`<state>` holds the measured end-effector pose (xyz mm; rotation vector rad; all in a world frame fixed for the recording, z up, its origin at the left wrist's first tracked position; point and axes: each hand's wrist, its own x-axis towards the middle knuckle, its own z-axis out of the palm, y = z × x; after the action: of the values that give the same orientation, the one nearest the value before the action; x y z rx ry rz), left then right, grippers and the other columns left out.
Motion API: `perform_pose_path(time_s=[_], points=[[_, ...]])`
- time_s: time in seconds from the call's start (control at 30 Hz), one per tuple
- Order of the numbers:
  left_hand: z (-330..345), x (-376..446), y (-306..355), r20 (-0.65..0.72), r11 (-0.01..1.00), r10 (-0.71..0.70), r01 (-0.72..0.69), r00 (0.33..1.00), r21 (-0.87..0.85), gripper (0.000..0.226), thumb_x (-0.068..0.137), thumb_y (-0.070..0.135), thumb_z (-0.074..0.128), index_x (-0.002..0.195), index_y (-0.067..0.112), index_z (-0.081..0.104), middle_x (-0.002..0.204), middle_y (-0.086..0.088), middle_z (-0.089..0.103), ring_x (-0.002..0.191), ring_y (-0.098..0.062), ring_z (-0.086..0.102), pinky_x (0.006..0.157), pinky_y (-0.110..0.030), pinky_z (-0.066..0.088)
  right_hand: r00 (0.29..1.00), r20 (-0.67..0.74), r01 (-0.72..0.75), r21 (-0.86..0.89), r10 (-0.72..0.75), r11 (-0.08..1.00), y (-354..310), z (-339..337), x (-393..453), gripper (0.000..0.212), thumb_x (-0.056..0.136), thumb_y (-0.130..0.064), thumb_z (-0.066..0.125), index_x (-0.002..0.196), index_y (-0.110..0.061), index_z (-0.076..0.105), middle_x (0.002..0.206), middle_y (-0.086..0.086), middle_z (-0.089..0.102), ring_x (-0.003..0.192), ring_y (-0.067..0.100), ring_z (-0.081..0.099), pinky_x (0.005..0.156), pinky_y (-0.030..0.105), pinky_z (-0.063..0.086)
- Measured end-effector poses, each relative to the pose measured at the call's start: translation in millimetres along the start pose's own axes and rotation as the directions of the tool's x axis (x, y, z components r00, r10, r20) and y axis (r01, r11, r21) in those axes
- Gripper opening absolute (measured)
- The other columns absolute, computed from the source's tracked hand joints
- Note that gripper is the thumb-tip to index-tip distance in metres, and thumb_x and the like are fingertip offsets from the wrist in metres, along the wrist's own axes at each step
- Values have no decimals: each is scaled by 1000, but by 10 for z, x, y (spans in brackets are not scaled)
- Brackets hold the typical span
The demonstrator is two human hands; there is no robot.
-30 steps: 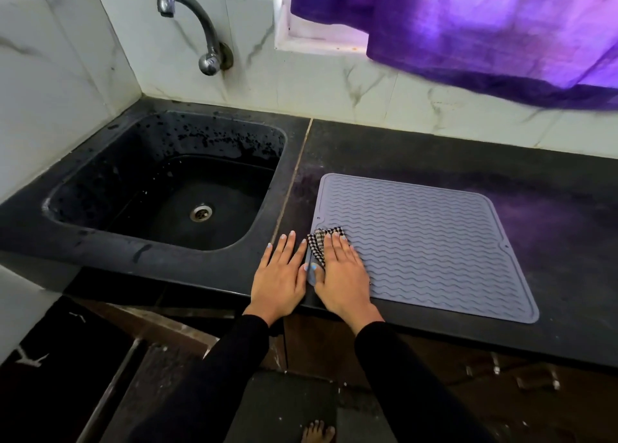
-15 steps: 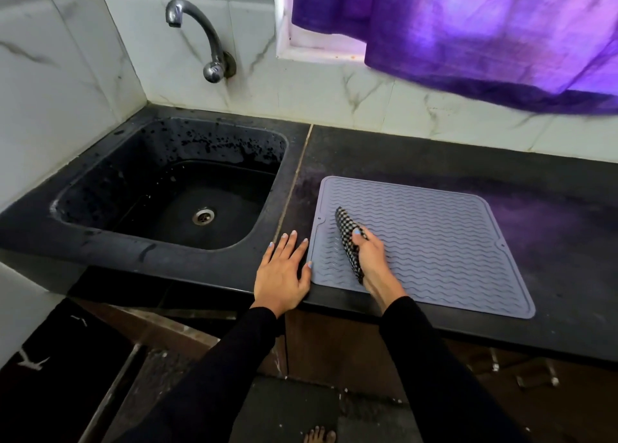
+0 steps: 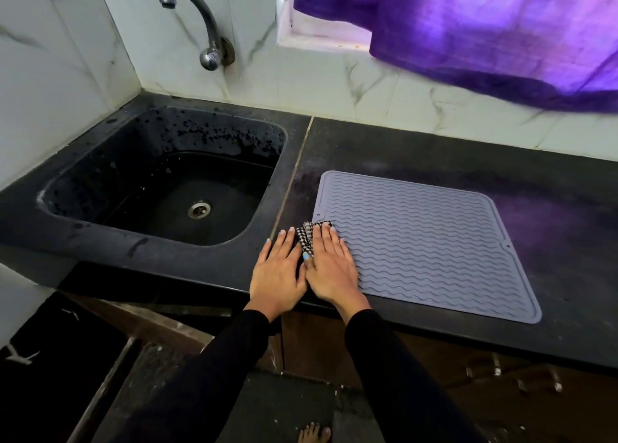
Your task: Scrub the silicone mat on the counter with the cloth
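R hand [image 3: 329, 268] swept checked cloth [image 3: 307, 238] back to silicone mat's [image 3: 428, 242] left edge, fingers flat; L hand [image 3: 279, 273] flat on worktop [image 3: 551, 215]. Scrubbing mid-stroke.

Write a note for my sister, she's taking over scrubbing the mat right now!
Left hand: flat on the black counter, beside the mat's left edge, holding nothing.
Right hand: fingers straight, pressing the checked cloth onto the near-left corner of the grey silicone mat.
Mat lies flat on the counter, right of the sink.
Done: cloth is on the mat, at its left edge. How much is already scrubbed cannot be told.
Left: scrub across the rest, towards the right and far edges.
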<state>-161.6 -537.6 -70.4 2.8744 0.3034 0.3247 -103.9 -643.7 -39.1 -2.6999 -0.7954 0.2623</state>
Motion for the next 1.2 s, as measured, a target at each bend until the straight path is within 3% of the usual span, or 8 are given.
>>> perform_pose_path(time_s=[0.23,0.3,0.4,0.47,0.6,0.73,1.03,1.2], points=[[-15,2,17,-32,1000,-16,15,999,-25,67,85,47,14,140,19,38,152,-3,28,143,-15,18,116,-33,5,999,8,-34,345,33,938,51,-167,54,50,100,-23,32,148,-21,19,157,-7,13,144,7,7,115,26,7],[-40,-9,12,-29,999,-19,18,999,-33,67,85,49,13,141,21,37,153,-2,27,143,-14,18,116,-32,5,990,23,-117,688,139,716,65,-265,77,42,100,-19,34,143,-17,34,146,-2,38,134,12,34,105,24,32],[-66,-18,8,-22,998,-28,27,999,-51,68,85,53,12,141,23,36,153,-1,27,143,-13,17,116,-31,5,928,190,-217,975,321,52,232,-487,96,36,101,-16,32,132,-6,47,107,7,62,89,17,58,67,25,49],[-73,-12,12,-17,998,-34,33,999,-53,68,85,54,12,141,24,36,153,0,27,143,-13,17,116,-31,4,867,175,-155,985,467,-82,419,-594,97,36,101,-17,32,131,-5,47,103,10,62,82,18,58,69,28,49],[-73,-19,12,-15,997,-38,36,999,-62,69,85,57,13,141,25,35,153,0,25,143,-12,16,116,-31,4,823,-184,-191,802,537,567,632,-693,-36,43,100,-23,34,142,-17,36,145,3,40,131,22,40,109,35,33],[-60,-17,2,-32,998,-33,31,999,-49,69,84,58,16,140,24,38,152,-1,28,142,-13,19,116,-32,6,954,-140,-245,154,267,957,645,-349,-120,55,100,-31,27,149,-14,9,158,5,4,146,21,3,119,39,5],[-41,0,16,-35,999,-29,29,999,-22,67,85,56,18,139,23,39,151,-2,30,142,-16,22,116,-34,10,967,-103,-238,-40,233,970,721,-236,-18,64,98,-37,28,149,-12,-1,158,4,-5,145,16,-6,117,32,-2],[-66,-3,23,-14,999,-30,29,999,-28,69,84,57,14,140,24,37,152,-1,28,142,-15,19,117,-35,10,935,-154,-241,385,319,891,791,-366,-46,47,99,-28,35,146,-25,27,154,-7,23,142,15,21,114,37,19]])
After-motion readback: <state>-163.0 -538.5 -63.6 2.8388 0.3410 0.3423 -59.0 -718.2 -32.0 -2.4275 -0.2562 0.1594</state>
